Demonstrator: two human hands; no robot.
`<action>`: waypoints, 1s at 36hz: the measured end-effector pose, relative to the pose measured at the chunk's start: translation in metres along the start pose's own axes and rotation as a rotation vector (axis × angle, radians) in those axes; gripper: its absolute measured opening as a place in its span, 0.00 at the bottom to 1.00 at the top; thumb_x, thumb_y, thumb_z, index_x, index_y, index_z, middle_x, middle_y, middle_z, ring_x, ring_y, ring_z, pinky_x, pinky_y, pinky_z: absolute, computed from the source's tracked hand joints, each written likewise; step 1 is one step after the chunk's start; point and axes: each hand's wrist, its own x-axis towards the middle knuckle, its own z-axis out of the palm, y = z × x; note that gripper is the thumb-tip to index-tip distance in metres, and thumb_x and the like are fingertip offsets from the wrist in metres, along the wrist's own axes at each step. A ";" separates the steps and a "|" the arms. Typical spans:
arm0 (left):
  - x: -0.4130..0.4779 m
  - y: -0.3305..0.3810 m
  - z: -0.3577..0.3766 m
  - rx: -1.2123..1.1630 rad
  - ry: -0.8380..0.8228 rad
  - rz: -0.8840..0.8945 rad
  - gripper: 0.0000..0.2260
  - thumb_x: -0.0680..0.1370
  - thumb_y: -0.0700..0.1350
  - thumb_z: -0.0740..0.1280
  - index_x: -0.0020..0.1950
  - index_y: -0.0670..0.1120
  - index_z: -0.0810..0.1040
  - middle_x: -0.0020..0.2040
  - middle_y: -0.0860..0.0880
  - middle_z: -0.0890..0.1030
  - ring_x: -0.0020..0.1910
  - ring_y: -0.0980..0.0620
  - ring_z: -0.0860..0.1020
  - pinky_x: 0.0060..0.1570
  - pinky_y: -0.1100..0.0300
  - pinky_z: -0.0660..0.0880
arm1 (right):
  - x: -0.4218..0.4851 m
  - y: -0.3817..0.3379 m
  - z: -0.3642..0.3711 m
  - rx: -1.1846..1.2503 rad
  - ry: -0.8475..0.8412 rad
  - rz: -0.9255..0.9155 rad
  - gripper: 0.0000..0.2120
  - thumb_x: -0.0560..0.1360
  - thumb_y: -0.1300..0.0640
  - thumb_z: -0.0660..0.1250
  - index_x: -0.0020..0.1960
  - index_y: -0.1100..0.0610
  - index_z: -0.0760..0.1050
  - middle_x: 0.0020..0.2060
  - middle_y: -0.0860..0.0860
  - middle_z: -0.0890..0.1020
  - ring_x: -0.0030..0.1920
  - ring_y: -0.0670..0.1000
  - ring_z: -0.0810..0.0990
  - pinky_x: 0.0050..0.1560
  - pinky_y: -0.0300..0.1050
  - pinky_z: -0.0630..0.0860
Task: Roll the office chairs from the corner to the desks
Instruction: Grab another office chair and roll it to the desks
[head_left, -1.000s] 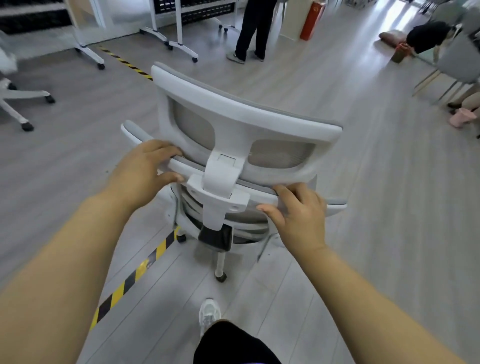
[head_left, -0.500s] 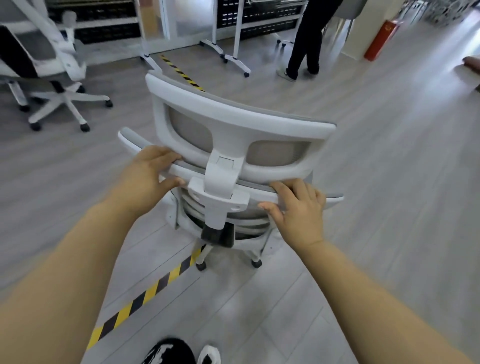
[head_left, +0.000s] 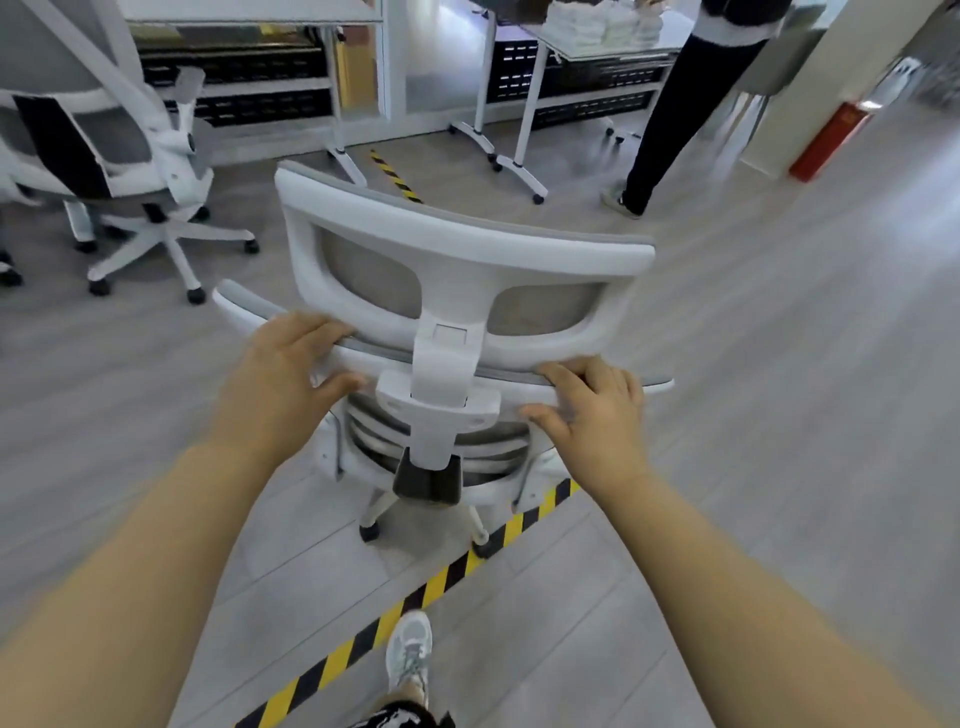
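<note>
A white office chair (head_left: 457, 249) with grey mesh stands right in front of me, its back toward me. My left hand (head_left: 283, 376) grips the top rim of its backrest left of the headrest post. My right hand (head_left: 597, 410) grips the same rim on the right. Its castors rest on the floor by the yellow-black tape line (head_left: 415, 597). White desks on wheeled legs (head_left: 511, 161) stand ahead by the wall. The chair's seat is hidden behind its back.
A second white office chair (head_left: 130, 176) stands at the far left. A person in dark trousers (head_left: 675, 114) stands at the upper right by a desk. A red extinguisher (head_left: 826, 143) leans at a pillar. Grey plank floor (head_left: 779, 364) lies open to the right.
The chair has rolled forward and turned left across the tape line. The desks, the second chair and the standing person have come closer. Both hands keep their hold.
</note>
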 end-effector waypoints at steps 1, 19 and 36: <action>0.013 -0.002 0.002 -0.002 0.012 -0.010 0.22 0.71 0.51 0.73 0.63 0.47 0.76 0.64 0.47 0.74 0.66 0.47 0.67 0.67 0.54 0.61 | 0.014 0.004 0.008 0.002 -0.006 -0.005 0.22 0.70 0.37 0.62 0.52 0.52 0.81 0.44 0.51 0.78 0.46 0.49 0.72 0.54 0.44 0.61; 0.238 -0.041 0.056 0.043 0.113 0.028 0.27 0.69 0.61 0.63 0.55 0.40 0.79 0.55 0.42 0.79 0.55 0.49 0.67 0.61 0.53 0.64 | 0.245 0.096 0.136 0.087 -0.148 -0.059 0.22 0.71 0.41 0.65 0.55 0.55 0.80 0.48 0.54 0.80 0.48 0.58 0.78 0.55 0.61 0.71; 0.454 -0.079 0.104 0.115 0.159 -0.231 0.22 0.72 0.48 0.72 0.64 0.43 0.75 0.65 0.43 0.74 0.66 0.43 0.67 0.67 0.48 0.63 | 0.463 0.169 0.267 0.162 -0.234 -0.180 0.21 0.74 0.40 0.58 0.60 0.50 0.76 0.52 0.52 0.76 0.54 0.56 0.73 0.65 0.53 0.57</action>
